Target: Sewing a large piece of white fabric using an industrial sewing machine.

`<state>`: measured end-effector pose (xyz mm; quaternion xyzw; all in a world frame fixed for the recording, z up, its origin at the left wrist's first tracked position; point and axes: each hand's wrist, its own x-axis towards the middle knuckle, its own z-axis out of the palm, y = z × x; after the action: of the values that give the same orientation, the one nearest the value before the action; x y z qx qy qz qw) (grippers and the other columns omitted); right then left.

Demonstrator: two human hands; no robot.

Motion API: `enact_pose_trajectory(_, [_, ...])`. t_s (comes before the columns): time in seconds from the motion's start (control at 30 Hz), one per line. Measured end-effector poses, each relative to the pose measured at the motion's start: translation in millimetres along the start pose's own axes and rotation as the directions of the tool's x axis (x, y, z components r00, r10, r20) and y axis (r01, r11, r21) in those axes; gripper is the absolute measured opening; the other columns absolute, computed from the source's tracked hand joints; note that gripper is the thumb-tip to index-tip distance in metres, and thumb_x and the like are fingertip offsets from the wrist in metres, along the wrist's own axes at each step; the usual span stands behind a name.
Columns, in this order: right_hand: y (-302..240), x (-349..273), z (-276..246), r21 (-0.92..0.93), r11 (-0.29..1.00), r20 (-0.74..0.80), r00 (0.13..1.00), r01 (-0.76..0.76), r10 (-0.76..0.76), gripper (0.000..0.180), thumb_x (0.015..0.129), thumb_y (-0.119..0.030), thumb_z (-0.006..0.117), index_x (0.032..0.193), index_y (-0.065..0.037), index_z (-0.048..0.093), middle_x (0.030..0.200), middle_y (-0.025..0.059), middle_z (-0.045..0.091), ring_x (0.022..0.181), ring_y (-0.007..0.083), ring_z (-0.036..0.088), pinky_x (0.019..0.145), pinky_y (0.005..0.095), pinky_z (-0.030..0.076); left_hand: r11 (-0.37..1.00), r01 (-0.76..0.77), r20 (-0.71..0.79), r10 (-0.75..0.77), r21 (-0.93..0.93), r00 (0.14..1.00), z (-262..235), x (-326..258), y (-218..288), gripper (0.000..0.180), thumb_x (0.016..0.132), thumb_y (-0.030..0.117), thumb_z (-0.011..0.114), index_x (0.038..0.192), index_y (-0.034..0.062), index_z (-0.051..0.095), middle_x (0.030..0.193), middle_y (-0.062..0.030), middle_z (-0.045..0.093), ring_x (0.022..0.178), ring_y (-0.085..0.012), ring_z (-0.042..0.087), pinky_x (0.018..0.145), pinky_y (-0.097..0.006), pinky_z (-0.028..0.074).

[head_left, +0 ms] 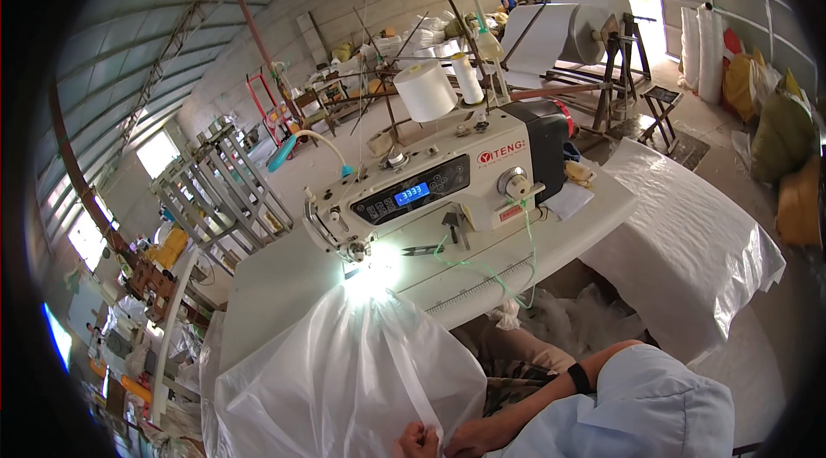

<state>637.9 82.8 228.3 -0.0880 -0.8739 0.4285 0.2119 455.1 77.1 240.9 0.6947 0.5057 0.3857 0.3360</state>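
Thin white plastic sheeting hangs in gathered folds over the front of the sewing table, its upper end bunched under the sewing machine's needle area, where a bright lamp glare hides the needle and foot. At the lower edge of the view, my left hand is closed, fingers curled on the sheeting's right-hand edge. Close beside it, my right hand comes in from the right, a black band on its wrist, and also grips that edge. Its fingertips are partly hidden. Black-handled thread snips lie on the machine bed.
Green thread loops across the table. White thread cones stand behind the machine. A white sheet drapes at right, with large white rolls on a stand beyond. Metal frames stand left. A person is far back.
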Motion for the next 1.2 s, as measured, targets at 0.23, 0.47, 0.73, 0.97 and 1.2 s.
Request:
enact_pose_trajectory(0.23, [1, 0, 2, -0.012, 0.999, -0.018, 0.999, 0.029, -0.03, 0.029, 0.094, -0.027, 0.05, 0.093, -0.003, 0.066, 0.09, 0.0171, 0.061, 0.082, 0.0347, 0.06, 0.069, 0.0422, 0.048, 1.0, -0.011, 0.008, 0.011, 0.011, 1.0, 0, -1, -7, 0.026, 0.091, 0.01, 0.059, 0.072, 0.0076, 0.041, 0.059, 0.0046, 0.037, 0.055, -0.0046, 0.034, 0.044, -0.026, 0.026])
enact_pose_trajectory(0.47, [5, 1, 3, 0.008, 0.999, -0.002, 0.999, -0.049, 0.049, 0.029, 0.094, -0.029, 0.052, 0.095, -0.005, 0.069, 0.092, 0.0155, 0.064, 0.085, 0.0322, 0.062, 0.071, 0.0401, 0.048, 0.999, -0.046, -0.037, 0.047, 0.022, 0.998, 3, -1, -11, 0.026, 0.091, 0.01, 0.058, 0.072, 0.0075, 0.041, 0.061, 0.0046, 0.037, 0.056, -0.0041, 0.033, 0.045, -0.026, 0.026])
enact_pose_trajectory(0.73, [9, -1, 6, 0.047, 0.998, -0.044, 0.998, 0.037, -0.034, 0.028, 0.094, -0.028, 0.052, 0.097, -0.005, 0.068, 0.091, 0.0156, 0.064, 0.082, 0.0333, 0.062, 0.07, 0.0406, 0.048, 0.997, -0.078, -0.062, 0.078, 0.006, 0.995, 6, -2, -11, 0.026, 0.091, 0.009, 0.057, 0.071, 0.0063, 0.041, 0.061, 0.0048, 0.035, 0.057, -0.0049, 0.032, 0.046, -0.026, 0.026])
enact_pose_trajectory(0.97, [0, -1, 4, 0.043, 0.998, -0.051, 0.998, -0.04, 0.042, 0.03, 0.094, -0.029, 0.054, 0.095, -0.003, 0.067, 0.087, 0.0171, 0.065, 0.08, 0.0341, 0.063, 0.068, 0.0415, 0.048, 0.998, -0.038, -0.023, 0.037, -0.054, 0.999, 7, -3, -17, 0.025, 0.091, 0.008, 0.057, 0.072, 0.0061, 0.041, 0.062, 0.0049, 0.037, 0.058, -0.0045, 0.033, 0.046, -0.025, 0.026])
enact_pose_trajectory(1.2, [-5, -1, 0, 0.058, 0.992, -0.039, 0.993, -0.111, 0.114, 0.032, 0.093, -0.033, 0.055, 0.096, -0.004, 0.068, 0.086, 0.0164, 0.066, 0.08, 0.0343, 0.063, 0.068, 0.0418, 0.048, 1.0, -0.017, 0.014, 0.017, -0.009, 1.0, 4, -1, -19, 0.025, 0.092, 0.009, 0.057, 0.072, 0.0067, 0.042, 0.061, 0.0052, 0.035, 0.058, -0.0041, 0.032, 0.046, -0.025, 0.025])
